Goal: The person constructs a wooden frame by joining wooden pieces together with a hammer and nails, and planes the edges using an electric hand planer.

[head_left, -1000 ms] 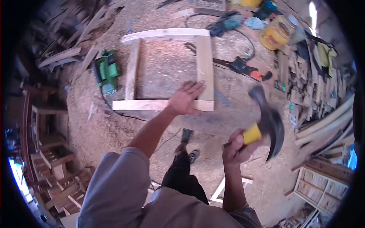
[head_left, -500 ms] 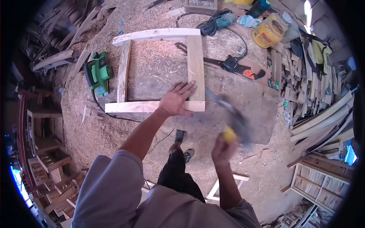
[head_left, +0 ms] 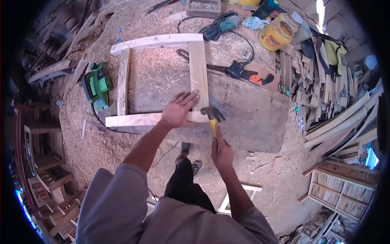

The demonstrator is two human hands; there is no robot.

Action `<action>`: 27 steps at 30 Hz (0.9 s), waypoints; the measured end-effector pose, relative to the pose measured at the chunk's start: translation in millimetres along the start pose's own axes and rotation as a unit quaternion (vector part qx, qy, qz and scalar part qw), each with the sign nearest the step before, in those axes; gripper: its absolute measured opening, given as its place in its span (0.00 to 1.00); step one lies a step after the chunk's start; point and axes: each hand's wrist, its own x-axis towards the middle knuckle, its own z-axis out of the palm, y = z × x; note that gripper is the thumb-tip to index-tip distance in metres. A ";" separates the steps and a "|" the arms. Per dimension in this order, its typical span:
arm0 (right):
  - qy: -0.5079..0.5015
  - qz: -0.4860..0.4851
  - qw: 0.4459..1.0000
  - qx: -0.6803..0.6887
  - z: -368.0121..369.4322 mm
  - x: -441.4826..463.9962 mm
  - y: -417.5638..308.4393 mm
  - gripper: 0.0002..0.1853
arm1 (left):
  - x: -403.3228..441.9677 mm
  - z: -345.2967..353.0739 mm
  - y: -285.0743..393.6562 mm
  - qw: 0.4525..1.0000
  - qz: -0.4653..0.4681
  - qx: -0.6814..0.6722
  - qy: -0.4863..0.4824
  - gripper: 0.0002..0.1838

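A rectangular wooden frame [head_left: 198, 69] lies on the work surface in front of me. My left hand [head_left: 178, 110] grips its near right corner, thumb at the near side of the rail and fingers reaching across to the right upright. In my right hand [head_left: 222, 152] is a claw hammer [head_left: 213, 121] with a yellow handle, the fingers closed around it. The hammer head is at the right end of the near rail, just right of my left hand. Whether a nail sits under the head, I cannot make out.
A green electric planer [head_left: 97, 85] stands left of the frame. Beyond its right side lie a teal power tool [head_left: 221, 27], a dark saw-like tool [head_left: 243, 72] and a yellow-labelled jar [head_left: 277, 33]. Wood shavings [head_left: 89, 142] cover much of the surface; offcuts [head_left: 315, 87] are piled at right.
The hammer has swung from a blurred position at the right to the frame's near right corner. My left hand keeps its place on the frame. The whole view has shifted slightly.
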 end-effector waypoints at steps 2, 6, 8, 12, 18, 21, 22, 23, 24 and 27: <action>0.013 0.004 0.998 0.054 -15.0 33.7 -27.3 0.25 | 4.2 -0.7 -7.5 1.000 0.004 -0.010 0.020 0.62; 0.193 -0.193 0.954 0.126 -36.2 13.2 -41.0 0.26 | 0.8 -1.4 -3.8 0.999 -0.022 0.001 -0.025 0.66; 0.141 -0.115 0.978 0.102 5.2 -14.4 29.9 0.30 | 3.8 -5.2 -3.7 1.000 -0.021 0.006 -0.021 0.66; 0.085 -0.081 0.991 -0.059 19.6 13.6 28.5 0.34 | 1.8 -2.9 0.6 0.999 -0.007 -0.017 -0.027 0.66; 0.244 -0.213 0.929 0.177 -43.6 18.5 -46.9 0.28 | 5.3 -5.8 -0.7 0.998 -0.032 -0.022 -0.047 0.65; 0.195 -0.224 0.954 0.046 -10.5 11.6 9.1 0.25 | 9.3 -8.0 -6.5 0.999 -0.024 -0.015 -0.037 0.65; 0.162 -0.206 0.965 -0.021 -3.8 15.8 15.6 0.25 | 10.5 -9.0 -7.2 0.999 -0.024 -0.010 -0.032 0.65; 0.130 -0.154 0.979 -0.021 0.6 10.4 22.2 0.25 | 7.9 -7.2 -3.0 0.999 -0.020 -0.011 -0.033 0.65; 0.098 -0.099 0.990 -0.022 -0.2 9.4 16.2 0.25 | 6.1 -6.3 2.0 1.000 -0.010 -0.012 -0.024 0.65; 0.146 -0.093 0.984 0.041 -11.7 14.7 -2.1 0.28 | 4.8 -5.0 0.9 1.000 -0.003 -0.005 -0.003 0.64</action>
